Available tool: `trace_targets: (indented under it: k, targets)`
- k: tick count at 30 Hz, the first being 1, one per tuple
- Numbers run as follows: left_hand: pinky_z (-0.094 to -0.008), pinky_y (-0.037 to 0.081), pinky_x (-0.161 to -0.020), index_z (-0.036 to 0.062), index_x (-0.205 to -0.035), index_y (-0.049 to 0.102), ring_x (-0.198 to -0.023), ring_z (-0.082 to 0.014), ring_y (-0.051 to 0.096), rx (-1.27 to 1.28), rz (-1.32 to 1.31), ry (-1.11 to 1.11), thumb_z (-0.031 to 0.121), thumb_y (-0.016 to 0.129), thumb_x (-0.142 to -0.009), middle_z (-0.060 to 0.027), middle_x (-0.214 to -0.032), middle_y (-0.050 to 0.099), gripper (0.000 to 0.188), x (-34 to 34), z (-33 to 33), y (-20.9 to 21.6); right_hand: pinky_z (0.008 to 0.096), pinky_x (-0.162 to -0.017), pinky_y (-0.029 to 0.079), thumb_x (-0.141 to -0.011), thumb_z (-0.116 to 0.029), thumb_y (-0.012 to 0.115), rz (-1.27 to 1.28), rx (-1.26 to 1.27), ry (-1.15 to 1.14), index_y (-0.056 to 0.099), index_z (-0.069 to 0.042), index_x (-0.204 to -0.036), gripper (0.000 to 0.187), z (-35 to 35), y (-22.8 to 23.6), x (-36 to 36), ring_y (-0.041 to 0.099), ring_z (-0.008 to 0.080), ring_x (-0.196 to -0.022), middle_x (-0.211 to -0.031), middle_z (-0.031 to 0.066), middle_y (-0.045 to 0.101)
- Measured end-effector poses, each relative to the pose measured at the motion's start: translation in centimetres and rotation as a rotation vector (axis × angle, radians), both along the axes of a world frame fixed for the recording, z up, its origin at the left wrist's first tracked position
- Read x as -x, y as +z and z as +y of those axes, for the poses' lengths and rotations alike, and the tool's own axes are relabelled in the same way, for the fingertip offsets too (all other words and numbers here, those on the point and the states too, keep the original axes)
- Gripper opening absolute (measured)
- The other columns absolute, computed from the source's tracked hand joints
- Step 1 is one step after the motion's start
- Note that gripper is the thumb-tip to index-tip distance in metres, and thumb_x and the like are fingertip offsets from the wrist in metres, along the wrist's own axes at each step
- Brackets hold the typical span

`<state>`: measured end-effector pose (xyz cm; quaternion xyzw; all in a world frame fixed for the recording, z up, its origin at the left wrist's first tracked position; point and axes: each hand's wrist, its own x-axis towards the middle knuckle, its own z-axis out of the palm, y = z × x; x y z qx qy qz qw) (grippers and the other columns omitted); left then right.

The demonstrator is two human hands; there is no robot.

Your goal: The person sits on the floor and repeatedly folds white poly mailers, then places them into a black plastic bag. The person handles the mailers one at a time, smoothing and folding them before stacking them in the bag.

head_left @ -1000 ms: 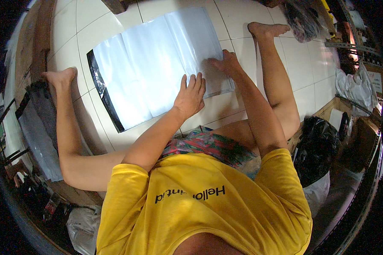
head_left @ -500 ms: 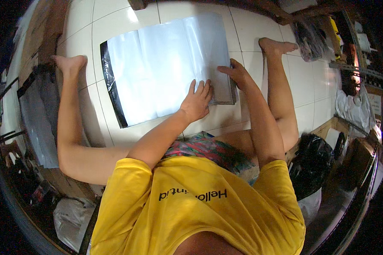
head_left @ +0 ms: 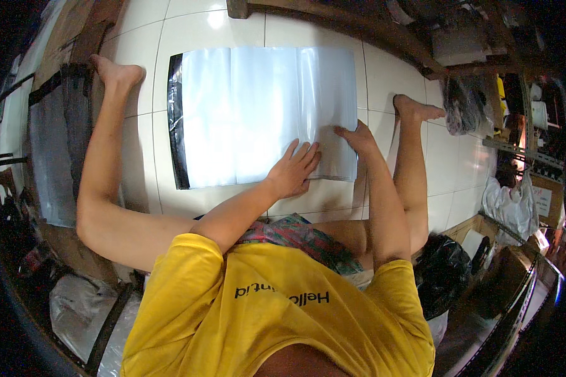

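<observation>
A wide stack of pale, shiny plastic sheets (head_left: 251, 119) lies flat on the floor in front of me, with a black band (head_left: 177, 119) down its left end. Soft creases cross its top from far to near. My left hand (head_left: 294, 168) rests palm down on the near edge, right of the middle, fingers outstretched. At the right edge is my right hand (head_left: 360, 138). Its thumb lies on top of the sheets and the other fingers bend over the edge, their tips hidden.
White floor tiles (head_left: 264, 204) surround the stack between my spread legs. A wooden beam (head_left: 352, 28) runs along the far side. Cardboard and grey plastic (head_left: 56, 157) stand at the left. A black plastic bag (head_left: 443, 270), a white bag (head_left: 509, 207) and metal shelving line the right.
The view has turned, so the stack now looks straighter. Its right edge appears more even, where layers showed at the near right corner before. Both hands remain at nearly the same places on it.
</observation>
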<state>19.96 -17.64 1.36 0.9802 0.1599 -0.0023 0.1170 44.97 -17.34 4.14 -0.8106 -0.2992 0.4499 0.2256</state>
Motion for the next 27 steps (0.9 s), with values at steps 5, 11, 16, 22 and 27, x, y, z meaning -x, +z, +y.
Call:
trace_targets:
  k: [5, 11, 16, 22, 27]
  targets:
    - [-0.0542, 0.02, -0.121, 0.0034, -0.146, 0.048, -0.144, -0.0336, 0.034, 0.245, -0.039, 0.053, 0.053, 0.055, -0.092, -0.019, -0.157, 0.036, 0.074, -0.4, 1.1, 0.9, 0.0427, -0.09, 0.054, -0.081, -0.028, 0.08, -0.373, -0.038, 0.09, 0.058, 0.006, -0.124, 0.058, -0.1, -1.5, 0.8, 0.069, 0.0354, -0.105, -0.113, 0.0245, 0.07]
    - [-0.0578, 0.017, -0.121, -0.0009, -0.143, 0.049, -0.147, -0.0379, 0.029, 0.12, -0.314, 0.191, 0.046, 0.06, -0.091, -0.0202, -0.155, 0.037, 0.071, -4.7, 9.1, 1.2, 0.0456, -0.09, 0.054, -0.082, -0.028, 0.08, -0.401, -0.01, 0.088, 0.054, 0.004, -0.127, 0.061, -0.4, -0.1, 1.9, 0.068, 0.0411, -0.105, -0.113, 0.0272, 0.069]
    - [-0.0599, 0.012, -0.122, 0.0079, -0.151, 0.043, -0.152, -0.0369, 0.02, 0.045, -0.168, 0.223, 0.053, 0.053, -0.095, -0.0168, -0.162, 0.03, 0.072, -5.0, 12.8, -0.5, 0.0469, -0.1, 0.049, -0.082, -0.026, 0.08, -0.539, 0.025, 0.207, 0.046, 0.004, -0.138, 0.073, 1.0, 1.8, 1.9, 0.059, 0.044, -0.119, -0.127, 0.0297, 0.061]
    - [-0.0578, 0.004, -0.124, 0.0171, -0.157, 0.036, -0.155, -0.0332, 0.011, 0.098, -0.005, 0.216, 0.059, 0.042, -0.099, -0.0117, -0.166, 0.023, 0.071, -5.4, 13.3, -0.6, 0.0578, -0.119, 0.025, -0.093, -0.022, 0.069, -1.032, -0.833, 0.424, 0.031, 0.003, -0.152, 0.074, 12.3, 4.0, 2.1, 0.029, 0.0496, -0.144, -0.156, 0.0309, 0.03]
    - [-0.054, 0.02, -0.122, -0.0015, -0.145, 0.044, -0.146, -0.0372, 0.031, 0.151, -0.197, 0.23, 0.045, 0.052, -0.096, -0.0197, -0.155, 0.038, 0.068, -4.5, 13.3, -1.2, 0.0608, -0.121, 0.013, -0.103, -0.043, 0.047, -1.022, -0.514, 0.749, 0.025, 0.003, -0.156, 0.073, 14.9, -3.8, 0.9, 0.022, 0.0444, -0.15, -0.163, 0.0242, 0.024]
